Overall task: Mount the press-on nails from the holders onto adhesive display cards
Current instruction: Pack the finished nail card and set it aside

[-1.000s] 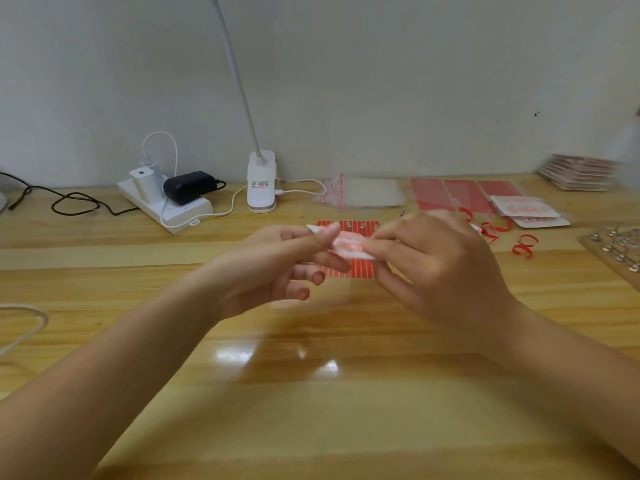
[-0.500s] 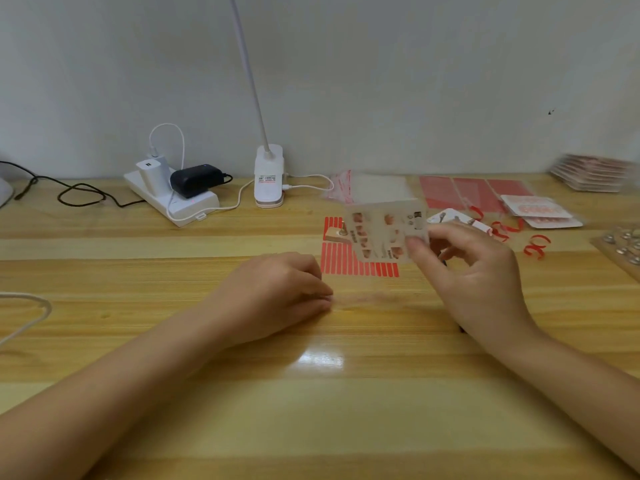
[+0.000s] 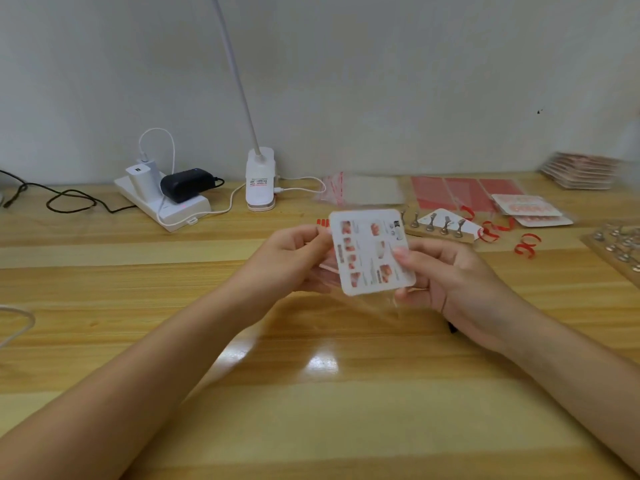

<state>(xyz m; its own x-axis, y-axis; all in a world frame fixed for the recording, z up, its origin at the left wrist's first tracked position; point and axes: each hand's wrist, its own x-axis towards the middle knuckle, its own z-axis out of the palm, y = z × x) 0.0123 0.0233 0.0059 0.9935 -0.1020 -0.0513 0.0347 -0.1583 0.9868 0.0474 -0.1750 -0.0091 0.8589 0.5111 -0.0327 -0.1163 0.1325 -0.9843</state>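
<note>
A white display card (image 3: 370,251) with small printed pictures is held upright above the table's middle. My right hand (image 3: 453,285) pinches its right side, thumb on the face and fingers behind. My left hand (image 3: 291,261) is curled at the card's left edge and holds a thin clear bag (image 3: 363,301) that hangs blurred under the card. A wooden nail holder (image 3: 440,227) with metal clips lies just behind the card. A second nail holder (image 3: 620,247) lies at the right edge.
Red adhesive sheets (image 3: 460,192), packed cards (image 3: 530,209) and a stack of cards (image 3: 581,169) lie at the back right. Red tape curls (image 3: 526,244) are scattered nearby. Clear bags (image 3: 363,190), a lamp base (image 3: 260,181) and a power strip (image 3: 162,202) stand at the back.
My left hand has risen from the table to the card's left edge with the clear bag. My right hand turned the card and brought it lower and nearer to me.
</note>
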